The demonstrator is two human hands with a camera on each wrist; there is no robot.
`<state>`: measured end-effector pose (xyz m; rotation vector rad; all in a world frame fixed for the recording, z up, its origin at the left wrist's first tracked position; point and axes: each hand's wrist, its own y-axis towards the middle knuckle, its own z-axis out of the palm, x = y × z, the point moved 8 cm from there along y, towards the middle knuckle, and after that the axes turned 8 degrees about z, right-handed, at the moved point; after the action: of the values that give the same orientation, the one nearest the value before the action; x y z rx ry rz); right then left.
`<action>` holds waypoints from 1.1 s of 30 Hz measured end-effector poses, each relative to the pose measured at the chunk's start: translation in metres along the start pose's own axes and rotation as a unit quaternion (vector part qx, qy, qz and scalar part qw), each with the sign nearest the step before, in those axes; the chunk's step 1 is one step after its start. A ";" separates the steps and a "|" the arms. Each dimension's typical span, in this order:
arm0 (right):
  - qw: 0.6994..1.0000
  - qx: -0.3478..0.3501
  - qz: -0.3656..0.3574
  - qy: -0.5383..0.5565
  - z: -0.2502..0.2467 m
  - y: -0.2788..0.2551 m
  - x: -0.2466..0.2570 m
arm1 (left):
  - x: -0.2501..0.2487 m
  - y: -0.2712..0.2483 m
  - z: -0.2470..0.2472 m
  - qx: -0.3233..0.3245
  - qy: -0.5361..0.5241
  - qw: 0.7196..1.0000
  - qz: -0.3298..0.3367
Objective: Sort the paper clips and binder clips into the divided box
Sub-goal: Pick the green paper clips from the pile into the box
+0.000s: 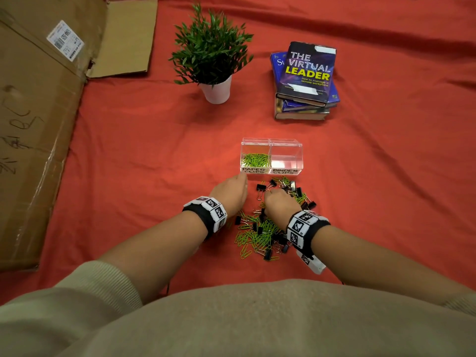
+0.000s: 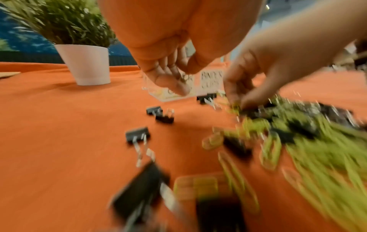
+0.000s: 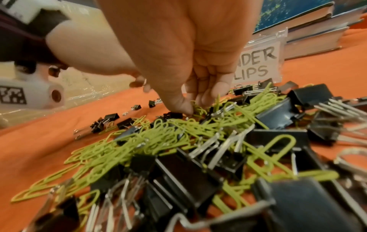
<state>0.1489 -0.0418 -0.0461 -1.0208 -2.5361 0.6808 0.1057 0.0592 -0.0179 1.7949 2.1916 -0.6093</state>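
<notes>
Our right hand (image 1: 279, 202) reaches down into the mixed pile (image 1: 262, 228) of green paper clips (image 3: 111, 150) and black binder clips (image 3: 184, 177) on the red surface (image 1: 128, 163), fingertips (image 3: 184, 106) pinching green clips. Our left hand (image 1: 233, 193), fingers curled, hovers by the divided box (image 1: 271, 156); whether it holds anything, we cannot tell.

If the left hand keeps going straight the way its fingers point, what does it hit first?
Most likely the divided box: the left hand points at its near-left corner, by the paper clips label. Contact there cannot be told.

Head view looks down; low wrist views share the clip pile (image 1: 268, 228).
</notes>
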 end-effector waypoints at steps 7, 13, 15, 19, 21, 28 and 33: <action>0.983 0.032 0.033 0.176 -0.017 0.002 -0.018 | -0.002 0.053 -0.047 -0.055 -0.086 0.994 -0.028; 0.930 -0.012 0.051 0.364 -0.077 0.020 -0.031 | 0.001 0.054 -0.048 -0.060 -0.079 0.995 -0.012; 0.927 -0.022 0.055 0.371 -0.094 0.030 -0.030 | 0.004 0.039 -0.045 -0.070 -0.070 0.995 -0.014; 0.964 -0.084 0.046 0.249 -0.118 0.048 -0.016 | 0.018 0.000 -0.023 -0.004 -0.069 0.997 -0.037; 0.979 -0.091 0.048 0.175 -0.118 0.054 -0.009 | 0.026 -0.020 -0.010 0.052 -0.057 0.996 -0.046; 0.989 -0.108 -0.068 0.077 -0.074 0.020 0.032 | 0.044 -0.064 0.020 0.160 0.032 0.985 -0.045; 0.995 0.001 -0.104 -0.010 0.005 -0.009 0.050 | 0.031 -0.071 0.029 0.106 0.063 0.991 -0.058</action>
<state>0.1073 -0.0132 -0.0399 -0.7388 -2.6101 0.6371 0.0282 0.0612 -0.0457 1.8621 2.4094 -0.8021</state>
